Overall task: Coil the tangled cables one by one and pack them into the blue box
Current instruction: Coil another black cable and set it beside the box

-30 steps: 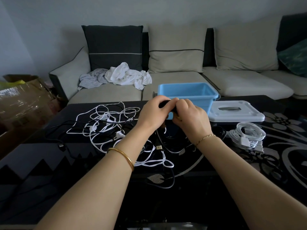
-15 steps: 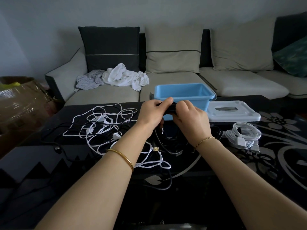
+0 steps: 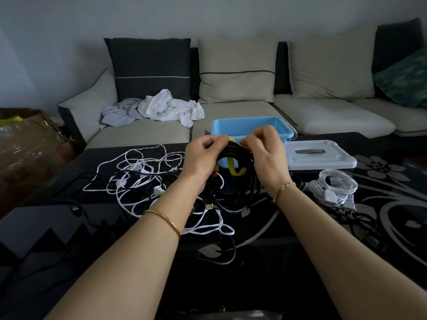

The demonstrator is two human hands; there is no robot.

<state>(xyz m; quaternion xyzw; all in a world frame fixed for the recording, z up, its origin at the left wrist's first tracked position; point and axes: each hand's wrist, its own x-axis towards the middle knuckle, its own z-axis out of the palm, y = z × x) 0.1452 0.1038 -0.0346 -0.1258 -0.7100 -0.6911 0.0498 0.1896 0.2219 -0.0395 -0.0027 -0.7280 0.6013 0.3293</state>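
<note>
Tangled white cables [image 3: 138,179] sprawl on the desk [image 3: 69,227] left of the hands, awaiting their turn. Left hand [image 3: 203,158] grips the black cable coil [image 3: 235,150] so its loops hold together — right hand [image 3: 263,155] pinches a yellow strap [image 3: 231,166] at its top, likely to bind it. Blue box [image 3: 242,120] sits open just behind both hands.

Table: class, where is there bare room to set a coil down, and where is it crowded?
Bare: the near left corner of the table, in front of the white tangle, and the patterned right end past the white coil. Crowded: the middle, under the black coil in the left hand and right hand, and beside the lid.
</note>
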